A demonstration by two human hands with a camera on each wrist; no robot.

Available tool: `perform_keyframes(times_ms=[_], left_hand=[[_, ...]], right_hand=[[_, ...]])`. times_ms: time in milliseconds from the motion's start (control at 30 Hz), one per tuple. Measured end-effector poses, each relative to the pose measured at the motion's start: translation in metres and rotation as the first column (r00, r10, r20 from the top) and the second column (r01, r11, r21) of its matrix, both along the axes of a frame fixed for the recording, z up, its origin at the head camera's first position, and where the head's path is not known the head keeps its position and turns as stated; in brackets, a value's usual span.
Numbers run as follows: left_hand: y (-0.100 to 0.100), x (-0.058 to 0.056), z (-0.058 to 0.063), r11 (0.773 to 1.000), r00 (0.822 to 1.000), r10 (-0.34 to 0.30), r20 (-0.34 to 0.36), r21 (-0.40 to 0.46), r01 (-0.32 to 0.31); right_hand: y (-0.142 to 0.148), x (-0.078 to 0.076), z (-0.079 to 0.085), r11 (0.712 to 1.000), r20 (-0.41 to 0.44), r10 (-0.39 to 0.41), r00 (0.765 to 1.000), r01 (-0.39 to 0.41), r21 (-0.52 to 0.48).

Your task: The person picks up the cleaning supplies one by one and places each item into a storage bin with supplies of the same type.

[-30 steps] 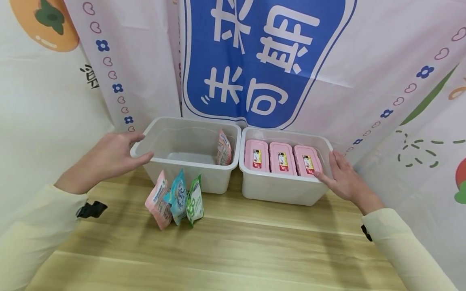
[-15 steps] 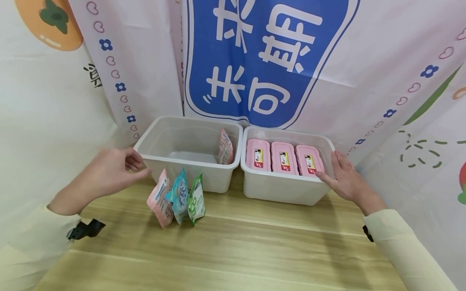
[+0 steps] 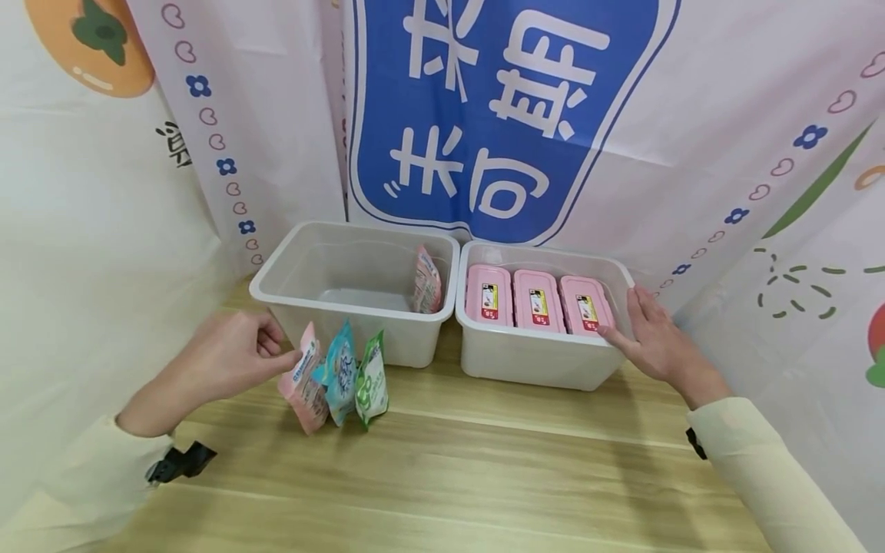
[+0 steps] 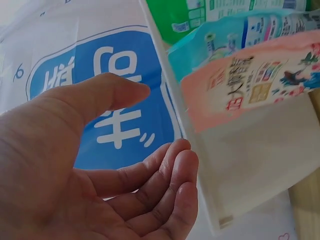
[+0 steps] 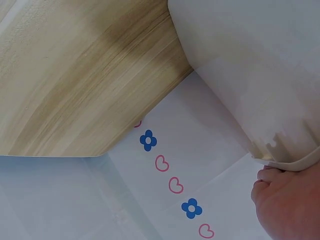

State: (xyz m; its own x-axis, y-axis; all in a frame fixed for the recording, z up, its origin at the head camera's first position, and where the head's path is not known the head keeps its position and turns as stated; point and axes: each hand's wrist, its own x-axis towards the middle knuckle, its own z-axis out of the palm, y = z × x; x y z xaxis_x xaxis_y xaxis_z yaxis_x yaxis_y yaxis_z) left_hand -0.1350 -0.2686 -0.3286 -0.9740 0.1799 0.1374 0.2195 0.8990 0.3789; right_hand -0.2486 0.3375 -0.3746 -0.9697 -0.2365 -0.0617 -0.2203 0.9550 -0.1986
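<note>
My left hand hovers beside a pink pouch, thumb and fingers apart in the left wrist view with nothing between them. To the pouch's right stand a blue pouch and a green-and-white pouch, all upright in front of the left white bin. Inside that bin another pink pouch leans near the right wall. My right hand rests on the front right corner of the right white bin, fingers along its side and thumb at the front rim.
Several pink-lidded boxes stand in a row in the right bin. A wooden table carries everything. A printed cloth hangs directly behind the bins, with pale walls of cloth on both sides.
My left hand has left the left bin's rim and come down and forward to the pink pouch, its fingers more curled. My right hand stays at the right bin.
</note>
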Motion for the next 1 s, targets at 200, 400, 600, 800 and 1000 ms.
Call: perform_keyframes(times_ms=[200, 400, 600, 800, 1000], left_hand=[[0.006, 0.002, -0.011, 1.000, 0.999, 0.017, 0.045, 0.011, -0.017], [0.009, 0.003, -0.019, 0.999, 0.998, 0.032, 0.063, 0.020, -0.033], [0.011, 0.002, -0.029, 0.998, 0.996, 0.043, 0.072, 0.042, -0.046], [0.012, 0.000, -0.037, 0.997, 0.996, 0.053, 0.077, 0.056, -0.057], [0.013, 0.000, -0.038, 0.995, 0.996, 0.056, 0.073, 0.075, -0.062]], right_hand=[[0.001, 0.000, -0.001, 1.000, -0.016, -0.004, 1.000, 0.004, -0.018], [0.000, 0.000, -0.002, 1.000, -0.006, -0.005, 1.000, 0.004, -0.009], [0.002, -0.001, -0.003, 1.000, -0.023, 0.004, 1.000, -0.004, -0.021], [0.001, -0.001, -0.004, 1.000, -0.028, 0.005, 1.000, -0.005, -0.019], [0.001, -0.001, -0.004, 1.000, -0.024, 0.004, 1.000, -0.005, -0.016]])
